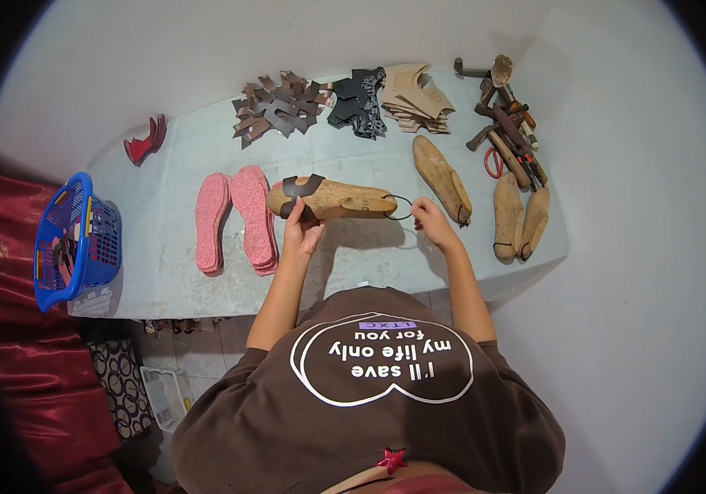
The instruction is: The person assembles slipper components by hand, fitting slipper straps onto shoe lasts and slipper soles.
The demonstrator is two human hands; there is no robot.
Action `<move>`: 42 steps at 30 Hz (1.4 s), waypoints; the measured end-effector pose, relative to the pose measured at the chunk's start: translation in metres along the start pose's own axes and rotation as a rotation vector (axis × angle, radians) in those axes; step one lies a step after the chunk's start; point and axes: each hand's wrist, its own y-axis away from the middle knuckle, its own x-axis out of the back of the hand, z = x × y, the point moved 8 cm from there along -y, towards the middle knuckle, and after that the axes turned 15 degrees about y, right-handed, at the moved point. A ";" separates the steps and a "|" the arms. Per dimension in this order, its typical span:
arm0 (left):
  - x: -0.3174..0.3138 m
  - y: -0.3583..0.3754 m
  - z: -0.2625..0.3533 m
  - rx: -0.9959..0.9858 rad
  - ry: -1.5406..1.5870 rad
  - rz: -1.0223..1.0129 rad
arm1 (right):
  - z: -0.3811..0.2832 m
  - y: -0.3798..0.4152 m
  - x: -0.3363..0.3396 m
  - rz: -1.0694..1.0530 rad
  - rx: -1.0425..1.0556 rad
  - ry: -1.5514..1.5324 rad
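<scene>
A wooden shoe last (pixel 338 198) lies on its side on the pale table (pixel 345 255), with a dark brown leather strap piece (pixel 299 191) wrapped over its toe end. My left hand (pixel 300 229) grips the toe end and the strap. My right hand (pixel 429 217) pinches a thin black loop (pixel 401 207) at the last's heel end. Two pink insoles (pixel 238 217) lie just left of the last.
Other wooden lasts (pixel 442 178) (pixel 520 216) lie to the right. Piles of brown (pixel 281 105), black (pixel 358 100) and tan (pixel 415 99) cut leather sit at the back. Tools and red-handled scissors (pixel 508 132) are far right. A blue basket (pixel 76 240) stands at the left edge, with red pieces (pixel 146 142) behind it.
</scene>
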 end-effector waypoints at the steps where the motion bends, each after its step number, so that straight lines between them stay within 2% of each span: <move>1: 0.009 -0.001 0.002 -0.005 -0.036 0.048 | -0.022 0.002 0.000 0.172 0.114 0.307; 2: 0.014 -0.002 0.003 -0.005 -0.035 0.048 | -0.046 0.013 -0.003 0.308 0.257 0.515; 3: 0.024 -0.001 0.000 0.020 -0.075 0.097 | -0.062 0.018 -0.012 0.306 0.258 0.516; 5: 0.038 0.002 -0.005 0.045 -0.112 0.147 | -0.092 0.026 -0.041 0.222 0.436 0.791; 6: 0.039 0.003 -0.012 0.079 -0.131 0.133 | -0.089 0.024 -0.047 0.222 0.435 0.792; 8: 0.041 0.005 -0.023 0.114 -0.174 0.110 | -0.064 0.015 -0.070 -0.045 0.323 0.826; 11: 0.043 0.005 -0.028 0.155 -0.211 0.089 | -0.055 0.020 -0.071 -0.074 0.238 0.867; 21: 0.037 0.001 -0.040 0.213 -0.216 0.042 | -0.060 0.030 -0.051 0.046 0.275 0.899; 23: 0.045 -0.007 -0.028 0.148 -0.164 0.098 | -0.059 0.033 -0.042 0.049 0.235 0.916; 27: 0.043 -0.015 -0.009 0.099 -0.165 0.081 | -0.045 0.041 -0.016 0.077 0.208 0.930; 29: 0.027 -0.014 -0.014 0.135 -0.123 0.014 | -0.042 0.048 0.003 0.146 0.234 0.898; 31: 0.030 -0.014 -0.014 0.099 -0.168 0.079 | -0.041 0.053 0.023 0.168 0.218 0.885; 34: 0.036 -0.014 -0.028 0.121 -0.185 0.082 | -0.044 0.057 0.069 0.352 0.229 0.696; 35: 0.039 -0.013 -0.033 0.116 -0.183 0.082 | -0.044 0.055 0.081 0.348 0.233 0.696; 37: 0.046 -0.009 -0.046 0.135 -0.203 0.109 | -0.044 0.053 0.119 0.558 0.133 0.755; 38: 0.047 -0.007 -0.054 0.149 -0.189 0.091 | -0.042 0.047 0.129 0.551 0.139 0.754; 40: 0.045 0.000 -0.067 0.169 -0.177 0.098 | -0.034 0.038 0.159 0.718 -0.009 0.887; 41: 0.044 0.005 -0.073 0.197 -0.168 0.106 | -0.032 0.029 0.166 0.710 0.001 0.886; 42: 0.046 0.006 -0.076 0.187 -0.176 0.099 | -0.023 0.021 0.174 0.690 -0.115 0.945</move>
